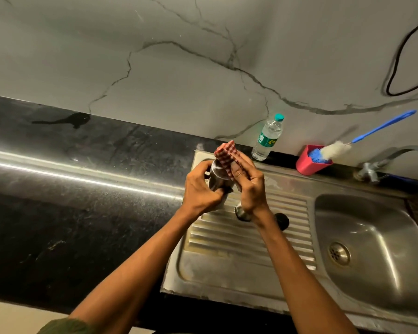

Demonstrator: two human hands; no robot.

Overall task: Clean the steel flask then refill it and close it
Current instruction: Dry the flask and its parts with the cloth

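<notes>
Steel flask (216,177) is held over the sink's ridged drain board (251,237), gripped by the left hand (200,189). The right hand (250,189) presses a red checked cloth (227,155) on it. At the back edge, a water bottle (267,138) looks partly full, and a red cup (307,165) holds a brush (336,150).

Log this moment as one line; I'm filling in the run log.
stage: wiping | left hand: grips steel flask | right hand: presses checked cloth on flask | over drainboard | refill: not yet
</notes>
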